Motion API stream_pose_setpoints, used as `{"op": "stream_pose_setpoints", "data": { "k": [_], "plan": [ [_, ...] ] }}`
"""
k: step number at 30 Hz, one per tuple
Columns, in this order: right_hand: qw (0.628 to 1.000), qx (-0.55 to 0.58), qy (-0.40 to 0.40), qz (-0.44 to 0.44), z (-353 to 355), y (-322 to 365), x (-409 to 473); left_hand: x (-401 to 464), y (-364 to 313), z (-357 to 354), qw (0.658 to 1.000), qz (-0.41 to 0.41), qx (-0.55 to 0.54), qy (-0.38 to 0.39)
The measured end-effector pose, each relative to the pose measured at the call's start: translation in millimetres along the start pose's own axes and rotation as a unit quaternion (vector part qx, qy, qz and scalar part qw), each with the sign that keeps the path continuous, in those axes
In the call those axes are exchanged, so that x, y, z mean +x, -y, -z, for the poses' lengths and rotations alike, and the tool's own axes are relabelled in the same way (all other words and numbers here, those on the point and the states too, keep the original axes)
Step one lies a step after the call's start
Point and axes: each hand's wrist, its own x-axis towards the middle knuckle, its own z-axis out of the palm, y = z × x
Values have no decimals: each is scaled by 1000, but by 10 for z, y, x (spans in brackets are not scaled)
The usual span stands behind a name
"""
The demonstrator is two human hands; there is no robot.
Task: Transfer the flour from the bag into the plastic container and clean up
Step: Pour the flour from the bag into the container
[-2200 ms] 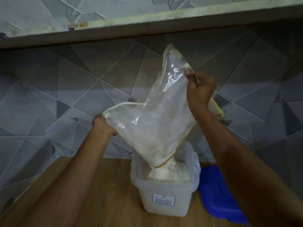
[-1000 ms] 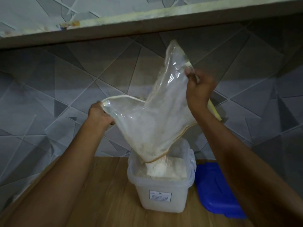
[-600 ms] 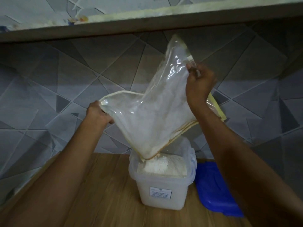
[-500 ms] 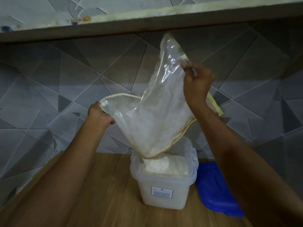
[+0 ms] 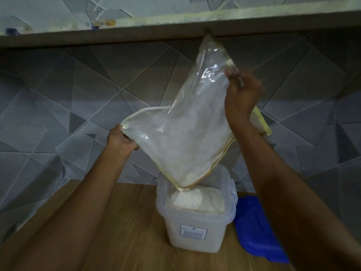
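Note:
A clear plastic flour bag [image 5: 183, 133] with a yellow edge hangs upside down over the translucent plastic container [image 5: 195, 231]. Its lowest corner points into the container's open top, just above a heap of white flour [image 5: 195, 200]. The bag looks nearly empty, with a dusting of flour inside. My left hand [image 5: 121, 139] grips the bag's left corner. My right hand [image 5: 242, 94] pinches its upper right edge, higher up. The container carries a white label on its front wall.
A blue lid [image 5: 256, 229] lies on the wooden counter [image 5: 127, 222] just right of the container. A grey patterned tile wall [image 5: 78, 106] stands close behind. A shelf [image 5: 136, 34] runs overhead, and the bag's top corner reaches its underside.
Both hands have lifted the bag slightly, its top corner rising to the shelf. The flour heap in the container has grown and the bag's mouth now hangs just above it.

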Motion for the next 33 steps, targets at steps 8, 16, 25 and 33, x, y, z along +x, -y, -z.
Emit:
{"op": "stream_pose_setpoints", "data": {
  "k": [8, 16, 25, 33],
  "plan": [
    [999, -20, 1, -32, -7, -45, 109, 287, 63, 267, 998, -1, -58, 24],
    [999, -41, 14, -24, 11, -67, 110, 299, 177, 329, 998, -27, -23, 43],
    [997, -5, 36, -73, -53, -64, 165, 503, 190, 380, 989, -9, -136, 54],
    [996, -31, 41, -69, -14, -39, 192, 554, 202, 349, 987, -21, -146, 65]
  ]
}}
